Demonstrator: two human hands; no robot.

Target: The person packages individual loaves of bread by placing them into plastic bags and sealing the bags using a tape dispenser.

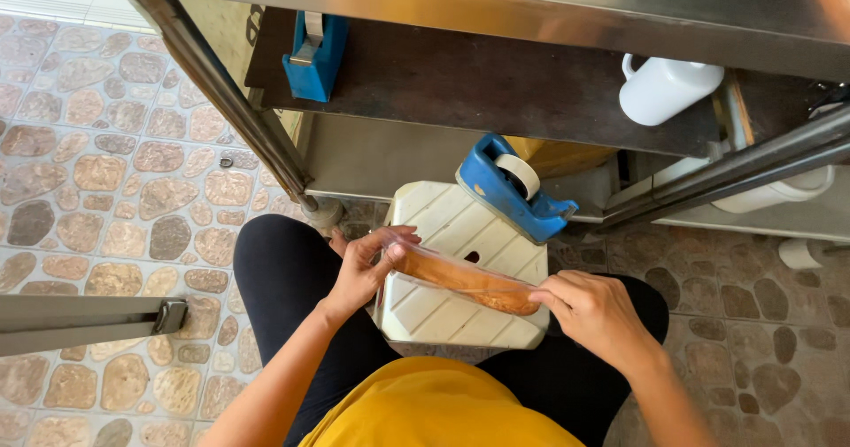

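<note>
1. You sit low on a pebble-patterned floor (115, 181), knees apart, a white plastic stool (460, 274) between your legs.
2. Across the stool's slatted top lies a long golden-brown baguette in a clear plastic bag (465, 281), running from upper left to lower right.
3. Your left hand (363, 265) is curled about the bag's upper-left end, fingers wrapped over the plastic and thumb beneath, holding it closed.
4. Your right hand (595, 310) pinches the lower-right end, thumb and forefinger pressed together on the plastic, the other fingers loosely bent.
5. A blue tape dispenser (513, 186) with a white roll stands at the stool's far edge, just beside the bag.
6. Beyond it runs a stainless-steel table (531, 4); its dark lower shelf (496, 84) carries a second blue tape dispenser (314, 53) at left and a white plastic jug (664, 88) at right.
7. A metal table leg (235, 102) slants down to the floor near your left knee; another steel bar (80, 323) juts in from the left edge.
</note>
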